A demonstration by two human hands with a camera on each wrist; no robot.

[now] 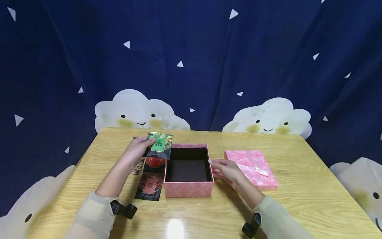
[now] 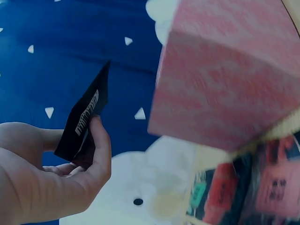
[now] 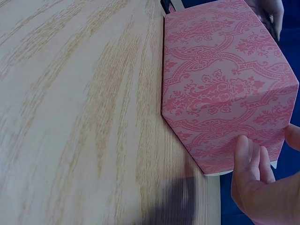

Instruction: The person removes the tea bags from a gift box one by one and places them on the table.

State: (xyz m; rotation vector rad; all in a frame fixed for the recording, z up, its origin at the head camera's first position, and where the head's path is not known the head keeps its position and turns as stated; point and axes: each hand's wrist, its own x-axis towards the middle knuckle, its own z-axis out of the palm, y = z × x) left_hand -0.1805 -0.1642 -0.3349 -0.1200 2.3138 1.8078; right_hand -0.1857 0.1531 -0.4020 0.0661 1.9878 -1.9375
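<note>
My left hand point(image 1: 137, 152) pinches a flat tea packet point(image 1: 159, 145) with a green label, thumb on its front, held up by the box's left rim. In the left wrist view the packet's dark back point(image 2: 89, 117) shows, apart from the box. An uncovered pink patterned box point(image 1: 188, 190) with a black inside stands in the middle of the table. My right hand point(image 1: 228, 171) holds its right wall, thumb at the rim and fingers against the outside, as the right wrist view shows. Left of the box lie a red-label packet point(image 1: 149, 186) and another red packet point(image 1: 155, 163).
A pink lid point(image 1: 255, 167) with a ribbon bow lies to the right of the box. Another pale, patterned packet point(image 1: 137, 168) is partly hidden beneath my left hand. The wooden table point(image 1: 301, 199) ends at a dark blue curtain with clouds.
</note>
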